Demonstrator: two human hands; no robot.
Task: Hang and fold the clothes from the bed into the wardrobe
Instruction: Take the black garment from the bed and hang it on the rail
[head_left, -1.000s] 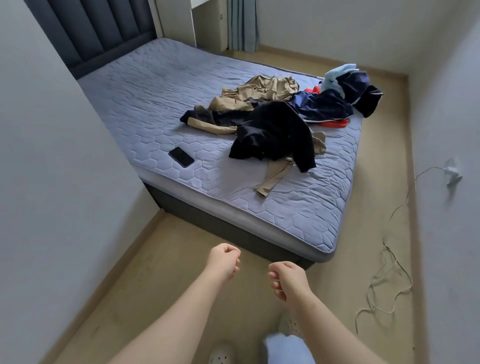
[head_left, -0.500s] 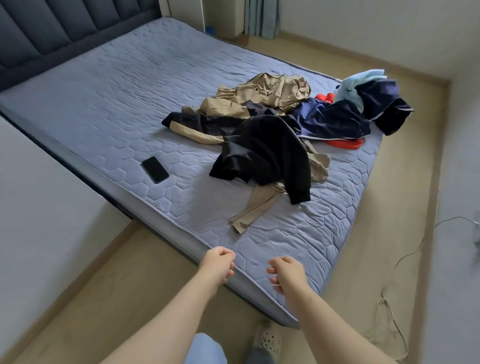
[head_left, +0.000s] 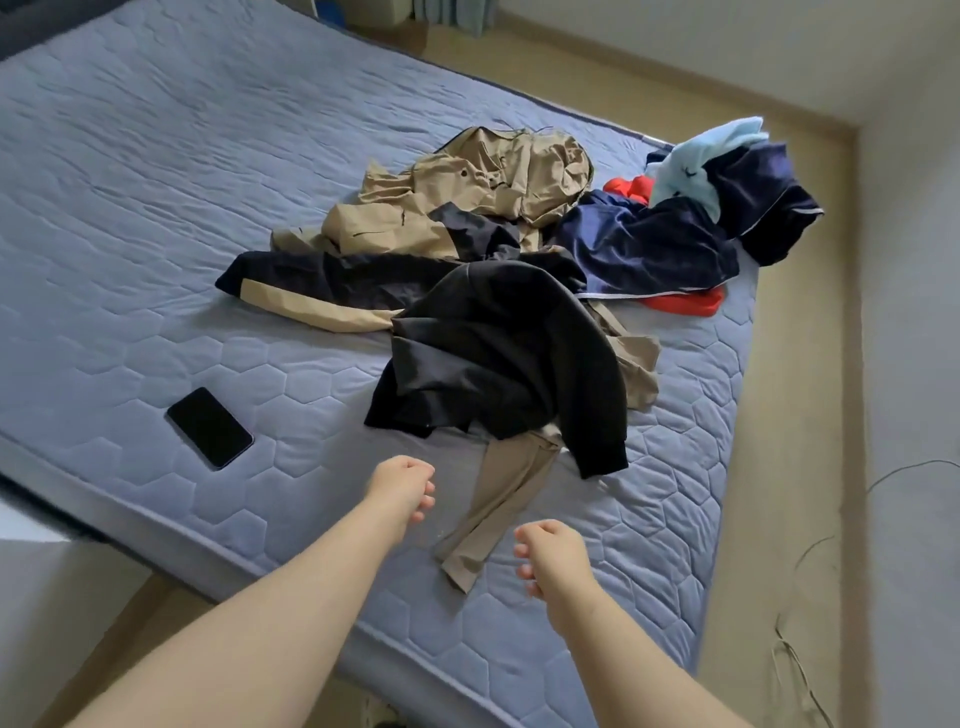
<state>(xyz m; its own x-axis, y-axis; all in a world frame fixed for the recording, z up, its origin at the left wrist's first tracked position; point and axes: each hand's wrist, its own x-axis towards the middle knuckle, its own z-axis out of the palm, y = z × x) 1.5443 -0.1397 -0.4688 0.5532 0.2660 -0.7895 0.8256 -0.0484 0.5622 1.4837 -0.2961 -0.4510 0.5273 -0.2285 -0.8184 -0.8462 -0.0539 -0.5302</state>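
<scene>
1. I've got the left hand (head_left: 400, 486) over the bed (head_left: 156, 182), near its front edge, fingers loosely curled, holding nothing.
2. The right hand (head_left: 553, 553) is loosely curled and empty too, just beside a tan trouser leg (head_left: 498, 509).
3. The clothes pile (head_left: 498, 332) lies heaped on the mattress, with a phone (head_left: 210, 427) apart on its left.

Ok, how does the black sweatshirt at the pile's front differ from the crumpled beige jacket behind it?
Colour: the black sweatshirt is plain black; the beige jacket is tan. Pose: the sweatshirt lies spread, one sleeve trailing toward the near edge; the jacket is bunched up. Place: the sweatshirt sits at the pile's front, over a tan trouser leg; the jacket at its back. Both lie on the blue quilted mattress.
</scene>
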